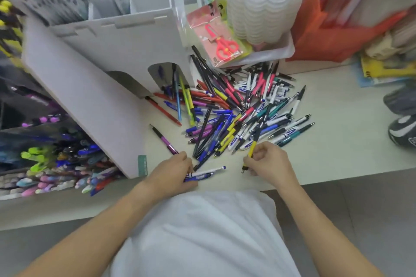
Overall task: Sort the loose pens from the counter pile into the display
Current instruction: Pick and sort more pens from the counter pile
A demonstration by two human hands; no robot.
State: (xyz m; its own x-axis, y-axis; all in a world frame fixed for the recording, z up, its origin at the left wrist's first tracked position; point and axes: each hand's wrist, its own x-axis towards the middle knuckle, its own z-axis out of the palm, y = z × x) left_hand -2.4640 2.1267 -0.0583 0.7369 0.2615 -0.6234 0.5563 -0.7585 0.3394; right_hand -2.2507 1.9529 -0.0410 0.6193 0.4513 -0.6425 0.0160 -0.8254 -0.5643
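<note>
yellow pen [251,149] was pinched in the right hand [269,159], blue and white pens [203,174] bunched in the left hand [172,171], beside the pile [238,110]; gathering seemed underway, next carrying them to the display [108,69]

Head-worn wide-angle view, looking steeply down.
It sits close above the counter [326,153], facing forward over the person's own forearms.
</note>
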